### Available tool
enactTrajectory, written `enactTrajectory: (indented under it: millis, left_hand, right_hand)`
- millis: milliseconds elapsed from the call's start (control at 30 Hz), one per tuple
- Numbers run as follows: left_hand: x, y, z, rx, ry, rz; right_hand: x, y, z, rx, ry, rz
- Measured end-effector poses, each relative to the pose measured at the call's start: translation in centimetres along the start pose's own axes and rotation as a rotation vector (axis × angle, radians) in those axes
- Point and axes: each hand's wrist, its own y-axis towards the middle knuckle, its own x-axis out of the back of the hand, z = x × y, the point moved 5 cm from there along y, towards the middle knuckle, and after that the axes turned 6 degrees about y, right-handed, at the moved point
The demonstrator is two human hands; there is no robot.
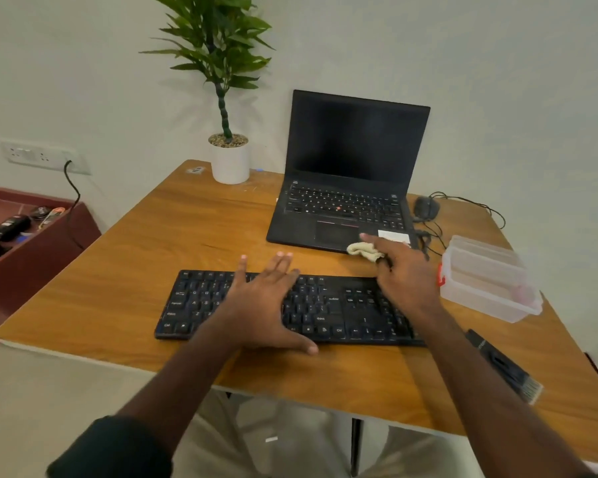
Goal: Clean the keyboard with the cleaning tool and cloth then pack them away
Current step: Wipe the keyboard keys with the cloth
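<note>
Black keyboard (325, 308) lying flat near the front edge of the wooden tabletop (135, 263). Left hand (266, 305) pressed flat on the keyboard's middle keys, fingers straight and spread, grip released. Right hand (404, 270) above the keyboard's right end, grip closed on a crumpled beige cloth (363, 250) held just beyond the keyboard's far edge. Dark cleaning tool (504, 365) with bristled tip resting on the tabletop, to the right of the keyboard and nearer the front edge. Clear plastic box (491, 281) with red latch, just right of the keyboard. Open black laptop (353, 174), screen dark, behind the keyboard. Corded mouse (426, 207) behind and right of the keyboard; potted plant (229, 157) behind and left.
</note>
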Motion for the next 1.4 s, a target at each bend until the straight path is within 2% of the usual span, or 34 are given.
enactTrajectory:
  millis: [100,167,567,833,1067,1100,1167,1233,1300,1367,1400]
  left_hand:
    - [-0.1,2.8,-2.1,-0.021,-0.014,0.044]
    - [-0.2,3.5,-2.4,-0.017,-0.046,0.071]
    - [0.0,3.2,-2.6,0.005,-0.065,0.057]
    - [0.1,3.3,-2.5,0.009,-0.084,0.056]
    - [0.2,3.2,-2.5,0.012,-0.093,0.079]
    - [0.2,3.2,-2.5,0.015,-0.095,0.081]
    - [0.2,3.1,-2.5,0.018,-0.104,0.085]
    - [0.2,3.1,-2.5,0.01,-0.109,0.087]
    - [0.2,3.1,-2.5,0.008,-0.117,0.085]
    - [0.2,3.1,-2.5,0.01,-0.116,0.082]
    - [0.2,3.1,-2.6,0.01,-0.113,0.079]
  right_hand:
    - [-2.7,-0.3,-0.1,0.107,-0.248,0.284]
    - [-4.0,-0.6,0.0,0.17,-0.293,0.382]
    - [-2.6,-1.1,0.9,0.344,-0.601,0.591]
    - [-2.1,-1.6,2.4,0.516,-0.653,0.613]
    - [-1.3,-4.2,2.0,0.665,-0.568,0.63]
    - [-1.1,-4.5,1.6,0.657,-0.525,0.661]
    - [-0.3,-4.4,0.4,0.539,-0.292,0.707]
    - [0.9,-3.3,-1.4,0.315,0.036,0.61]
    - [2.1,-1.9,-2.7,0.157,0.202,0.368]
    - [2.1,-0.9,-2.2,0.155,0.062,0.194]
    - [1.4,-0.6,-1.3,0.188,-0.068,0.184]
